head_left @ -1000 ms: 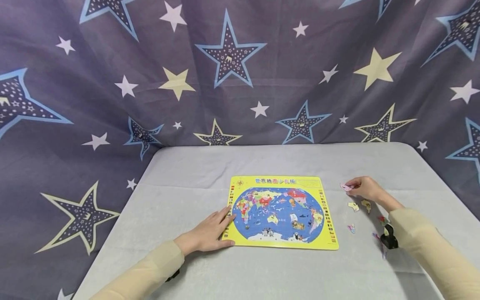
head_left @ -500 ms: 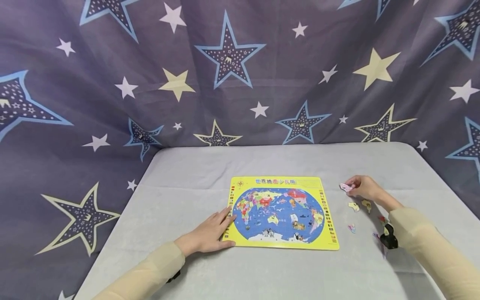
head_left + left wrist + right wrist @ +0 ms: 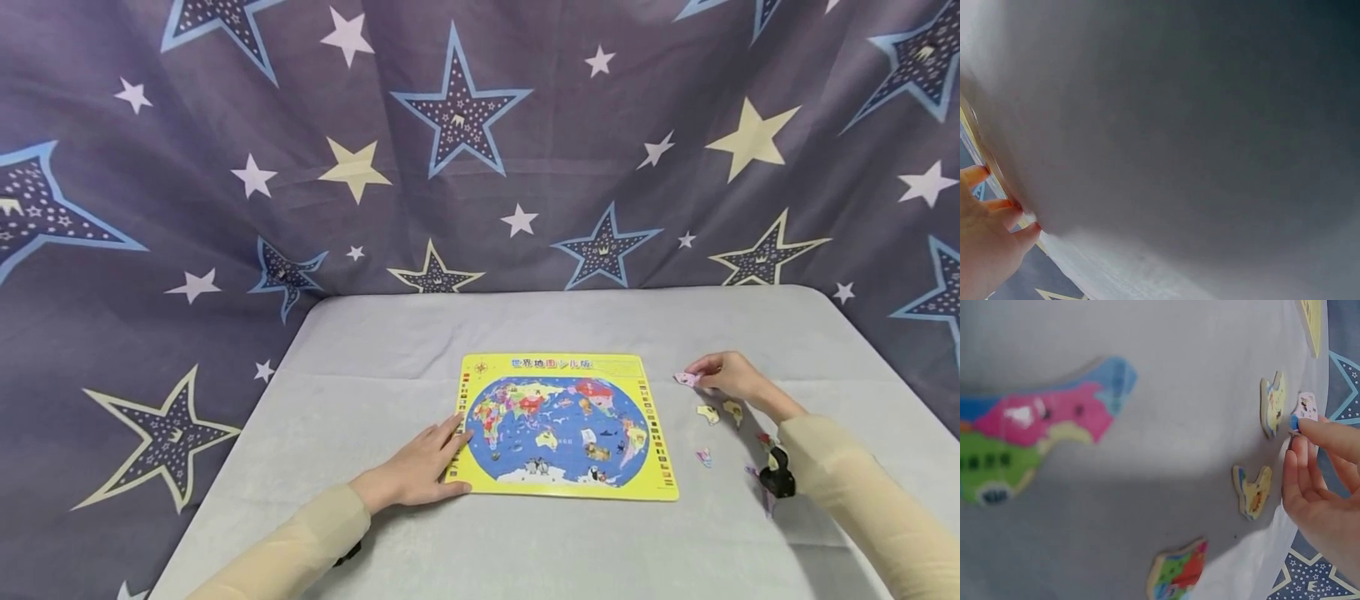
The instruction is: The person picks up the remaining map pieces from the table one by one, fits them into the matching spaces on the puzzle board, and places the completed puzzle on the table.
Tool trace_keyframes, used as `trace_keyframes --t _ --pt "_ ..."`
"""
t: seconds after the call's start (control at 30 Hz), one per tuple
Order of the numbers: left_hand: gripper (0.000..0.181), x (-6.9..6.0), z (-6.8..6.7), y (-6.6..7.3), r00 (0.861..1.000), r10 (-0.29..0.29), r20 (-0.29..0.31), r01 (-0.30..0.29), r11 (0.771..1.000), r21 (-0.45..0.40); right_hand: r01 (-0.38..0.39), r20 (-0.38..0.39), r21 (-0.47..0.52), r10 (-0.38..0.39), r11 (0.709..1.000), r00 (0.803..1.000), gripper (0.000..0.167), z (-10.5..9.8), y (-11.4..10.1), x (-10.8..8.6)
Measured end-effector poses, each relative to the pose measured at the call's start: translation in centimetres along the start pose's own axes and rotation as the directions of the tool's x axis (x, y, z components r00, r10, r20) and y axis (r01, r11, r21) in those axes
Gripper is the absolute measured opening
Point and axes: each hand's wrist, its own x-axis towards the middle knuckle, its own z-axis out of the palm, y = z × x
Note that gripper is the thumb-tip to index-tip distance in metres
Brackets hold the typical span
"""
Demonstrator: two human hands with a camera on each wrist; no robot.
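A yellow-bordered world map puzzle board [image 3: 570, 492] lies on the table. My left hand [image 3: 412, 467] rests against its left edge, fingers extended over the border and thumb at the lower left corner. Right of the board, my right hand [image 3: 733, 379] pinches a small pink puzzle piece [image 3: 685, 379] between thumb and fingers. In the right wrist view that pink piece [image 3: 1307, 406] shows a blue end near the thumb, partly hidden by the fingertips. Two yellow puzzle pieces [image 3: 1272, 403] lie close by the right hand.
A pink-and-blue piece [image 3: 703, 457] lies right of the board. A red-green piece [image 3: 1180, 572] and a large blurred pink, green and blue piece [image 3: 1047, 422] lie under the right forearm. A star-printed curtain [image 3: 480, 208] rises behind the table.
The pink piece in my right fingers has shifted slightly left and changed its tilt. My left hand and the board stay where they were.
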Motion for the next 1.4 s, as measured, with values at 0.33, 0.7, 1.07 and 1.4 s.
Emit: trace_keyframes --t 0.33,0.7,1.07,1.4 --pt "0.079 0.0 -0.3 0.2 1.0 -0.001 0.007 0.001 1.0 -0.005 -0.031 0.025 -0.018 0.032 0.999 0.999 0.027 -0.4 -0.9 0.0" --pt "0.079 0.0 -0.2 0.2 1.0 -0.015 0.011 0.015 1.0 -0.003 -0.008 0.036 -0.015 0.009 1.0 0.999 0.028 -0.2 -2.2 0.2" --pt "0.078 0.1 -0.2 0.2 1.0 -0.01 0.011 0.01 1.0 -0.007 0.02 0.035 -0.021 -0.019 1.0 0.999 0.027 0.7 -3.5 0.9" --pt "0.079 0.1 0.0 0.0 1.0 -0.001 0.004 0.001 1.0 0.003 0.039 0.064 0.015 -0.04 0.999 0.997 0.026 2.0 -4.3 1.5"
